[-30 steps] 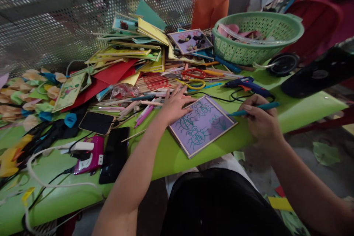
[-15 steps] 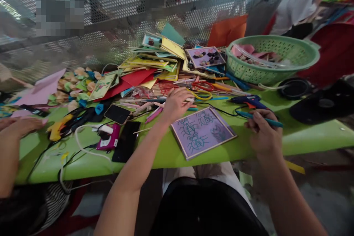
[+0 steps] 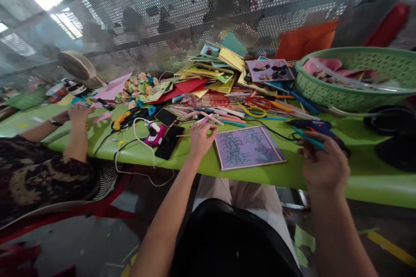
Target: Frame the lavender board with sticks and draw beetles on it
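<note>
My right hand is closed around a teal marker pen, held at a slant to the right of a purple card. Thin wooden strips frame the card, and it carries green line drawings of bug-like creatures and a leafy plant. My left hand hovers near the card's left edge, fingers loosely bent and apart, with nothing visible in them. Just beyond it lie several loose pens and markers. Close to my right hand rests a blue glue gun, its cord running behind the card.
A green basket holds pink scraps at the right. Stacked coloured cards, scissors and an orange sheet fill the back. Left lie a phone, a pink power adapter and cables. A co-worker's hands are farther left.
My left hand has drawn back from the pens toward the card's left edge. The right hand still grips the marker. The view has swung left, showing more of the co-worker and a fan.
</note>
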{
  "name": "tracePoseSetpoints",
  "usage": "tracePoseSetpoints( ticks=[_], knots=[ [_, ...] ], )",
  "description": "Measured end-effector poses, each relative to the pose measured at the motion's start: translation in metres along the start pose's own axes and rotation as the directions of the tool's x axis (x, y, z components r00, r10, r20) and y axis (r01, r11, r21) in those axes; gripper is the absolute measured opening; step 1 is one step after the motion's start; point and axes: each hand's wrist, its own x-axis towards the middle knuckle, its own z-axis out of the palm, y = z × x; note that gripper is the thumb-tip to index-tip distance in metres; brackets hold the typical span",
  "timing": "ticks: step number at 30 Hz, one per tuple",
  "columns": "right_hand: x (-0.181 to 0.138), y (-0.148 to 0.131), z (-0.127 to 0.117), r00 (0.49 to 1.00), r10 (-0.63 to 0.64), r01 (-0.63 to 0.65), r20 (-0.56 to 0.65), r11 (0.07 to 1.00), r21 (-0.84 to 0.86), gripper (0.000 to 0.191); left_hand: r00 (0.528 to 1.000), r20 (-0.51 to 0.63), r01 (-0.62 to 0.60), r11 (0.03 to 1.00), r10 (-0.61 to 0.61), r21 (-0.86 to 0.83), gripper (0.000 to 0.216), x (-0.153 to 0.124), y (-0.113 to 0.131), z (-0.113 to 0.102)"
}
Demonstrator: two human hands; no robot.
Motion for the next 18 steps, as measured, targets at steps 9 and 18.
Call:
tracePoseSetpoints(
  ticks=[9, 18],
  knots=[
    [0.007, 0.006, -0.001, 0.999, -0.008, 0.009, 0.042, 1.000, -0.016, 0.025, 0.986, 0.165, 0.001, 0.978, -0.036, 0.206, 0.014, -0.005, 0.007, 0.006],
    [0.014, 0.010, 0.001, 0.998, -0.002, 0.007, 0.071, 0.998, -0.066, 0.012, 0.984, 0.176, -0.018, 0.966, -0.028, 0.258, 0.017, -0.007, 0.012, 0.007]
  ],
)
